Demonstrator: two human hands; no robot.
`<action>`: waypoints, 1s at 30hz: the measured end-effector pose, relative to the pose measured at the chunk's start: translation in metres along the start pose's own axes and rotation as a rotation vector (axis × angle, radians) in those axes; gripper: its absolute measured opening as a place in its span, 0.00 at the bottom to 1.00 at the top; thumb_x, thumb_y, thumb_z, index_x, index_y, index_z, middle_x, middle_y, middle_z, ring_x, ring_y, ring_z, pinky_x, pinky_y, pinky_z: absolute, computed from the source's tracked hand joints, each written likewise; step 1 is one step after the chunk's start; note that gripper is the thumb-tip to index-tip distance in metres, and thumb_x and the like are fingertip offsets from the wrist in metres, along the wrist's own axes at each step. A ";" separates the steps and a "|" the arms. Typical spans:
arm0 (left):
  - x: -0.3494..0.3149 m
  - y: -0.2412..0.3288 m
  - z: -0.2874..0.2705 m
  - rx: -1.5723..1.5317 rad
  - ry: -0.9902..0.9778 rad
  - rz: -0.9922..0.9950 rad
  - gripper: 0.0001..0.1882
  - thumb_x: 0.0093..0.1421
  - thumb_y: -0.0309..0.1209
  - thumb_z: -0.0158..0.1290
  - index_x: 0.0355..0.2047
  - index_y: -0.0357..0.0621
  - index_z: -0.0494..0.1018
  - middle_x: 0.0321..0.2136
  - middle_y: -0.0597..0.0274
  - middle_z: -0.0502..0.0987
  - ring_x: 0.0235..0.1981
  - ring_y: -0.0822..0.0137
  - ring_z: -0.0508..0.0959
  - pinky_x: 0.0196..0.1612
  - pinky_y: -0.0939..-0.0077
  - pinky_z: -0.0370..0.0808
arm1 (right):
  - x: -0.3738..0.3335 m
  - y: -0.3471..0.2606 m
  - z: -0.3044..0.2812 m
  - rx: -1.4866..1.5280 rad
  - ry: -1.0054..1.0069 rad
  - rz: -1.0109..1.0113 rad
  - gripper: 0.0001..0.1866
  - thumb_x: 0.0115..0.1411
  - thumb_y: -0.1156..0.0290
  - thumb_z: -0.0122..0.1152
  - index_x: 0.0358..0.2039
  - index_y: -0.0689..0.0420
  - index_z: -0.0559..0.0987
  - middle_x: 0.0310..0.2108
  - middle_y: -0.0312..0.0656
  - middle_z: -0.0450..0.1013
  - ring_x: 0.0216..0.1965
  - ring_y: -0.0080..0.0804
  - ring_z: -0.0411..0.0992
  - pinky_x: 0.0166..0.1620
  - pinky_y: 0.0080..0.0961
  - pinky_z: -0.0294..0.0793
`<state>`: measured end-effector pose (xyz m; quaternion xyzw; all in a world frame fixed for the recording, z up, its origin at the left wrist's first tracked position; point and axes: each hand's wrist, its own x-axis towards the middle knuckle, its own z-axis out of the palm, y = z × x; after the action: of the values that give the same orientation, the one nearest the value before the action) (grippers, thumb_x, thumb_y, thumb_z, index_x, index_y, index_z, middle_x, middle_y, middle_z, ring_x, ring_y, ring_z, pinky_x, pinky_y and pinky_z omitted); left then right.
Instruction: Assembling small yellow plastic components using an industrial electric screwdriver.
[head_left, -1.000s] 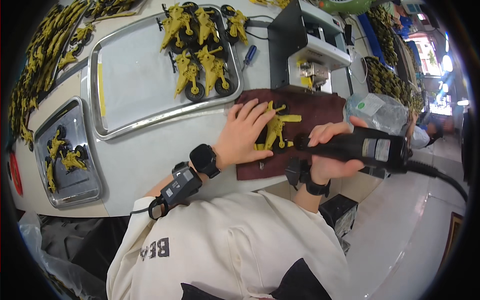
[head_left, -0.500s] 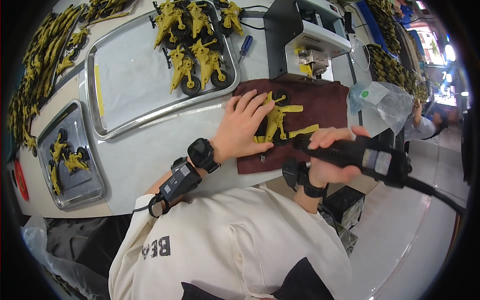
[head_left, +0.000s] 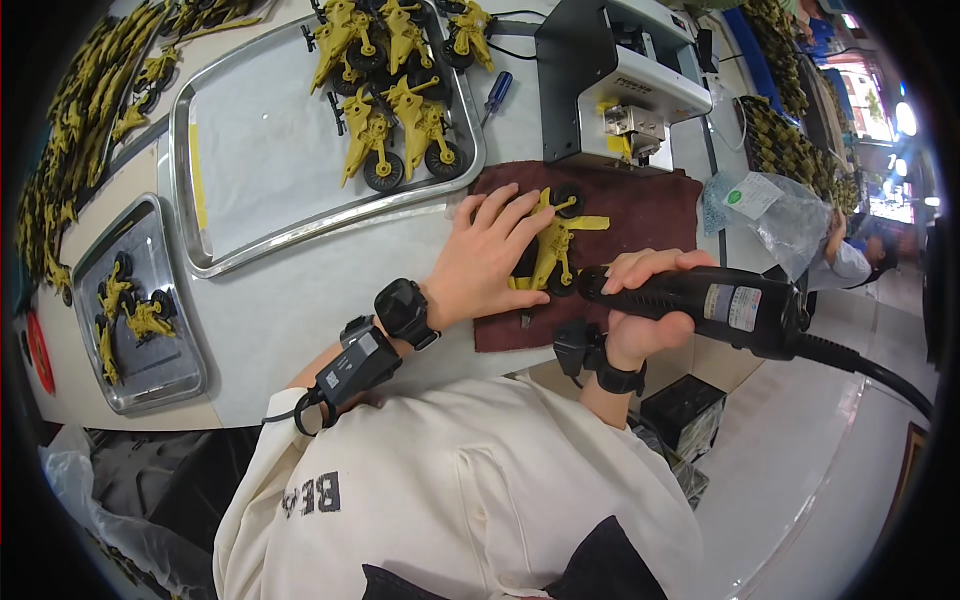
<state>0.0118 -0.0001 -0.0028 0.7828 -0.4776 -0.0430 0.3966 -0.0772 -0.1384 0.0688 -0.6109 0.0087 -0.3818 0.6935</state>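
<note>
A yellow toy motorcycle (head_left: 552, 252) with black wheels lies on a dark red cloth (head_left: 655, 205). My left hand (head_left: 490, 255) rests over it from the left, thumb and forefinger on either side of its body, the other fingers spread. Part of the toy is hidden under the palm. In my right hand (head_left: 650, 290) is a corded black handheld power tool (head_left: 715, 300), perhaps an electric screwdriver, held nearly level. Its narrow end is at the toy's lower wheel; whether they touch I cannot tell.
Yellow toy motorcycles (head_left: 410, 125) crowd the right end of a large metal tray (head_left: 185, 150). A smaller tray (head_left: 190, 375) holds several more. Behind the cloth stand a blue-handled screwdriver (head_left: 497, 92) and a boxy machine (head_left: 610, 90). A clear plastic bag (head_left: 790, 220) lies to the right.
The black tool has swung to a more level angle, its narrow end shifting left to the toy's wheel. A lower yellow strip beside the toy has gone out of sight. My left hand stays put.
</note>
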 end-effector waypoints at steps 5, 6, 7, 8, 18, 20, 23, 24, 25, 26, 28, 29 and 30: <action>-0.001 -0.001 -0.001 0.000 -0.039 0.006 0.46 0.36 0.51 0.64 0.55 0.45 0.60 0.55 0.55 0.61 0.58 0.53 0.57 0.57 0.56 0.50 | 0.012 -0.013 0.003 -0.106 -0.121 0.077 0.32 0.50 0.40 0.58 0.41 0.55 0.62 0.19 0.41 0.66 0.14 0.31 0.65 0.19 0.24 0.66; 0.001 -0.003 -0.002 0.005 -0.029 0.012 0.46 0.37 0.51 0.63 0.55 0.45 0.60 0.55 0.55 0.61 0.58 0.53 0.57 0.58 0.56 0.50 | 0.028 -0.018 0.002 -0.128 -0.208 -0.009 0.32 0.52 0.41 0.55 0.43 0.56 0.62 0.19 0.41 0.66 0.15 0.31 0.65 0.18 0.25 0.66; 0.000 0.000 -0.003 0.001 -0.026 0.010 0.46 0.37 0.51 0.63 0.55 0.45 0.60 0.55 0.55 0.61 0.58 0.53 0.57 0.58 0.56 0.50 | 0.044 -0.024 0.002 -0.109 -0.199 -0.093 0.34 0.52 0.40 0.53 0.45 0.56 0.61 0.18 0.40 0.66 0.15 0.31 0.65 0.19 0.26 0.66; 0.000 0.001 -0.004 -0.002 -0.022 0.006 0.46 0.37 0.51 0.63 0.55 0.45 0.60 0.55 0.54 0.61 0.58 0.53 0.57 0.58 0.56 0.49 | 0.060 -0.027 0.004 -0.090 -0.190 -0.177 0.35 0.53 0.39 0.51 0.48 0.57 0.61 0.18 0.40 0.66 0.15 0.31 0.65 0.20 0.26 0.66; 0.001 0.003 -0.006 -0.037 0.002 0.030 0.46 0.37 0.47 0.63 0.56 0.45 0.59 0.55 0.55 0.61 0.58 0.53 0.57 0.57 0.56 0.50 | 0.126 0.008 0.002 -0.145 0.110 -0.109 0.26 0.54 0.56 0.56 0.44 0.63 0.63 0.16 0.42 0.67 0.15 0.28 0.66 0.20 0.25 0.69; -0.003 0.000 -0.004 -0.030 0.000 0.016 0.46 0.36 0.47 0.63 0.56 0.45 0.59 0.55 0.55 0.60 0.58 0.53 0.57 0.57 0.56 0.50 | 0.104 0.004 -0.004 0.035 0.043 -0.017 0.29 0.54 0.52 0.57 0.44 0.61 0.62 0.18 0.42 0.66 0.15 0.29 0.65 0.20 0.26 0.68; -0.004 -0.001 -0.001 -0.031 0.010 0.009 0.46 0.36 0.47 0.63 0.56 0.45 0.59 0.55 0.55 0.60 0.58 0.53 0.57 0.57 0.56 0.49 | 0.068 -0.014 0.005 -0.041 -0.074 -0.044 0.36 0.53 0.41 0.51 0.47 0.60 0.59 0.18 0.41 0.64 0.15 0.31 0.64 0.20 0.27 0.66; -0.002 -0.001 -0.003 -0.027 0.010 0.014 0.46 0.36 0.47 0.63 0.56 0.45 0.58 0.55 0.55 0.60 0.58 0.53 0.57 0.57 0.56 0.49 | 0.058 -0.019 0.007 -0.071 -0.083 -0.032 0.37 0.54 0.37 0.45 0.48 0.58 0.59 0.17 0.40 0.63 0.14 0.31 0.63 0.21 0.28 0.64; -0.002 -0.001 -0.003 -0.026 0.004 0.020 0.46 0.37 0.47 0.63 0.56 0.45 0.58 0.55 0.55 0.60 0.58 0.52 0.56 0.57 0.56 0.49 | 0.050 -0.021 0.009 -0.045 -0.082 -0.027 0.39 0.53 0.35 0.44 0.49 0.58 0.59 0.17 0.40 0.63 0.14 0.31 0.63 0.20 0.28 0.64; -0.002 -0.001 -0.003 -0.031 0.014 0.020 0.47 0.37 0.48 0.63 0.56 0.46 0.58 0.55 0.55 0.60 0.58 0.52 0.56 0.57 0.56 0.50 | 0.043 -0.023 0.011 -0.034 -0.094 -0.018 0.40 0.53 0.34 0.44 0.50 0.58 0.58 0.17 0.40 0.63 0.14 0.31 0.63 0.20 0.28 0.64; -0.002 0.001 -0.004 -0.033 0.038 0.029 0.47 0.37 0.49 0.63 0.57 0.48 0.58 0.55 0.55 0.60 0.58 0.51 0.56 0.57 0.56 0.50 | 0.035 -0.024 0.014 -0.001 -0.096 -0.021 0.40 0.53 0.33 0.43 0.50 0.58 0.58 0.17 0.39 0.63 0.13 0.30 0.62 0.21 0.29 0.63; -0.002 0.003 -0.006 -0.071 0.078 0.021 0.44 0.37 0.49 0.64 0.54 0.50 0.62 0.55 0.55 0.60 0.58 0.51 0.56 0.56 0.55 0.51 | 0.032 -0.023 0.017 0.029 -0.077 -0.007 0.40 0.53 0.33 0.43 0.50 0.58 0.58 0.17 0.39 0.63 0.13 0.30 0.62 0.21 0.30 0.63; -0.002 0.002 -0.007 -0.097 0.118 0.044 0.41 0.37 0.48 0.64 0.51 0.50 0.64 0.54 0.56 0.61 0.57 0.51 0.57 0.56 0.56 0.52 | 0.031 -0.021 0.021 0.062 -0.061 0.003 0.41 0.53 0.33 0.43 0.50 0.58 0.58 0.17 0.39 0.63 0.13 0.30 0.62 0.21 0.30 0.63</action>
<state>0.0123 0.0048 0.0025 0.7531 -0.4678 -0.0115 0.4623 -0.0562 -0.1369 0.1064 -0.6007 -0.0235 -0.3621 0.7124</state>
